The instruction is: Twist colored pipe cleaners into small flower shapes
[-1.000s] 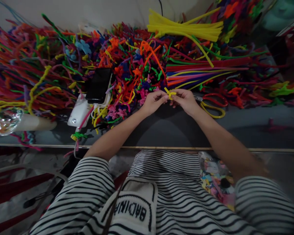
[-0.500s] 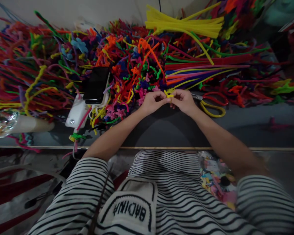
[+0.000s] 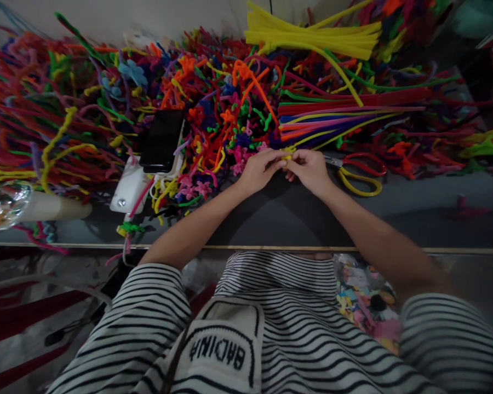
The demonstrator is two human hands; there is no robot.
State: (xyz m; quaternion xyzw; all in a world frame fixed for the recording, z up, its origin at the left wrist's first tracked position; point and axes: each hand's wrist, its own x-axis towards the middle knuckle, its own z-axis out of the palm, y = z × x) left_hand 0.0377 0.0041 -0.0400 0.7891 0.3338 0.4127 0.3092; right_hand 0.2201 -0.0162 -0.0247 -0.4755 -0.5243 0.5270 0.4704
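Observation:
Between my fingertips is a small piece of bent yellow pipe cleaner point(image 3: 288, 155), partly hidden by the fingers. My left hand point(image 3: 259, 168) pinches it from the left, and my right hand point(image 3: 311, 168) pinches it from the right, the two hands touching or nearly so. They are held over the dark grey table point(image 3: 287, 219), in front of the pile. Just right of my right hand lie scissors point(image 3: 359, 174) with one red and one yellow handle loop. Beyond my hands, straight pipe cleaners point(image 3: 324, 123) of several colours lie in a row.
Twisted pipe cleaners point(image 3: 213, 109) heap along the back. A yellow bundle point(image 3: 312, 35) rests on top. At left are a black phone point(image 3: 162, 141), a white device point(image 3: 127, 189) with a cable, and a lying cup point(image 3: 57, 207). A bag of colourful pieces point(image 3: 365, 301) sits below the table edge.
My fingers have closed further over the yellow pipe cleaner, so less of it shows. The left fingers now reach over its top. The view has shifted slightly.

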